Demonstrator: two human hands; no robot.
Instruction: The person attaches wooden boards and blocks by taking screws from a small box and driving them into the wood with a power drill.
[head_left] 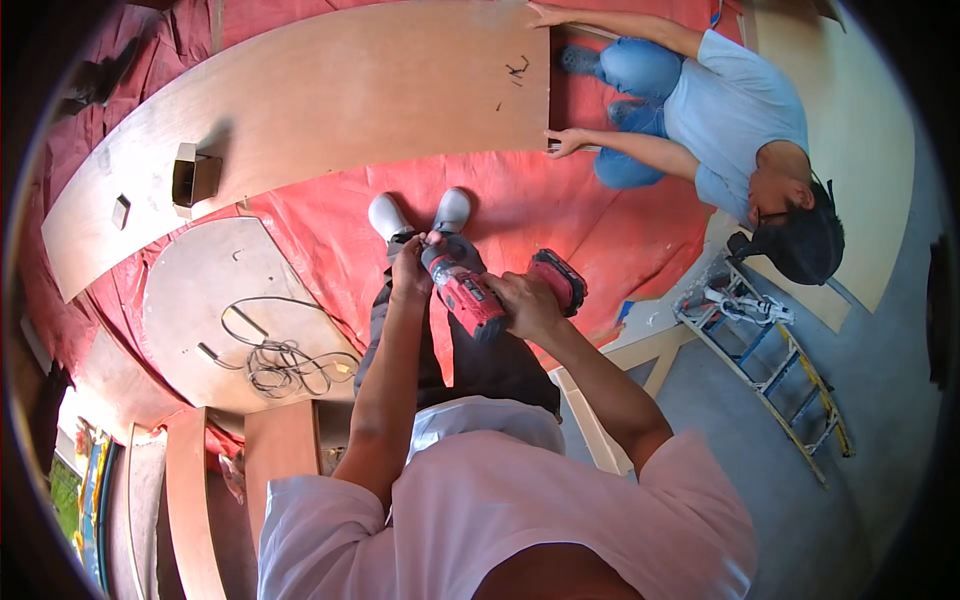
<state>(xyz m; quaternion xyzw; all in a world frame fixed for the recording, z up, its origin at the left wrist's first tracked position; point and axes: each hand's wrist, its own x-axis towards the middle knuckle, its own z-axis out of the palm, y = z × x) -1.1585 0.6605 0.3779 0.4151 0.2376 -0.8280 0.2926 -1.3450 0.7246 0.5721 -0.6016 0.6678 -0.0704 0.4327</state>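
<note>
My right hand (pixel 527 303) is wrapped around the handle of a red and black cordless drill (pixel 466 296). Its battery pack (pixel 558 282) sticks out to the right of that hand, and its chuck points away from me, up and to the left. At the chuck end, my left hand (pixel 412 268) has its fingers pinched together. Whatever they hold is too small to make out. Beyond my feet lies a long curved wooden panel (pixel 380 85), with several dark screws (pixel 517 70) scattered near its right end.
A co-worker (pixel 720 120) crouches at the panel's right end, both hands on its edge. An open box (pixel 199 178) and a small flat item (pixel 121 212) lie on the panel. A coiled cable (pixel 285 365) rests at left, a stepladder (pixel 770 375) at right. Red sheeting (pixel 520 210) covers the floor.
</note>
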